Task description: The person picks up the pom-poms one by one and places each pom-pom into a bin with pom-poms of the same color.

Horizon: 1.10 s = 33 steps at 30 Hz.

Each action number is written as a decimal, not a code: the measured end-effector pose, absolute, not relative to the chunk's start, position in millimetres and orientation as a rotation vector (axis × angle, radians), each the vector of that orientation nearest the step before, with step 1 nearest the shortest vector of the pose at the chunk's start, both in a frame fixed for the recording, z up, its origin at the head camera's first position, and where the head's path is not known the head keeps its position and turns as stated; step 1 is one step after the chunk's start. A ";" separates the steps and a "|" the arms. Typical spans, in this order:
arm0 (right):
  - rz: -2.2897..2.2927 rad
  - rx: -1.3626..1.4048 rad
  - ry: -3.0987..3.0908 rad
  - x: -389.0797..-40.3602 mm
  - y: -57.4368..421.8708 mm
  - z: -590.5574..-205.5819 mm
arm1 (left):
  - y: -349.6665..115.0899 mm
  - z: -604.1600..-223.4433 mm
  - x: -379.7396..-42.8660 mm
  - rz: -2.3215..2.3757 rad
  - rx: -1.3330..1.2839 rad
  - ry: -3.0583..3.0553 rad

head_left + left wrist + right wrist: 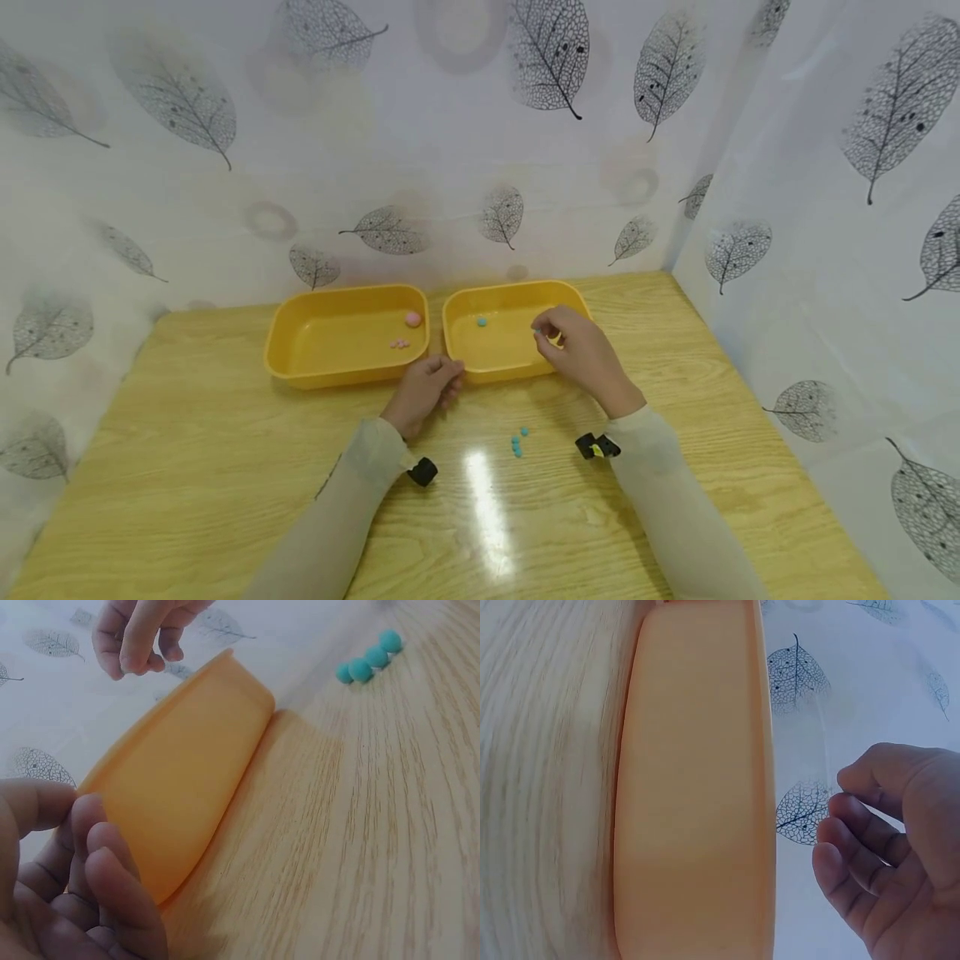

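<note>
My left hand (426,390) grips the near left corner of the right yellow tray (517,372), its fingers at the rim in the left wrist view. Over that tray is my right hand (581,350), with a small turquoise ball (537,331) between thumb and forefinger in the head view. The right wrist view shows the fingertips past the tray's rim, the ball hidden there. Another turquoise ball (482,322) lies inside the tray. Several more turquoise balls (376,656) sit in a short row on the table in front of it.
To the left stands a second yellow tray (300,380), holding a larger pink ball (412,318) and a cluster of small pink balls (400,343). Both trays rest on a wood-grain table (187,467). A leaf-patterned sheet (450,167) hangs behind and to the sides.
</note>
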State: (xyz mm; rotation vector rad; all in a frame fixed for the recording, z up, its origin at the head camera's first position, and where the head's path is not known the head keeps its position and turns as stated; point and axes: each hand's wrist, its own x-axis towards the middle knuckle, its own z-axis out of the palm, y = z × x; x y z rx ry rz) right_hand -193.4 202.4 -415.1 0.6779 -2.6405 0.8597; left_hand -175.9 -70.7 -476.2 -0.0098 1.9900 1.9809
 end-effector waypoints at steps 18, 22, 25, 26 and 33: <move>0.611 0.849 -3.024 -304.8 170.1 -357.3 | -76.7 -480.6 -182.2 1.969 -0.038 1.986; 0.499 0.955 -3.143 -322.1 155.8 -368.8 | -74.7 -481.5 -181.6 1.960 -0.058 1.985; 0.407 1.076 -3.217 -329.6 145.5 -381.2 | -73.6 -481.5 -180.9 1.958 -0.067 1.986; 0.370 1.121 -3.227 -331.2 142.5 -385.5 | -73.4 -481.2 -180.6 1.958 -0.067 1.988; 0.321 1.211 -3.284 -335.2 134.1 -400.1 | -71.9 -479.5 -179.3 1.983 -0.029 1.980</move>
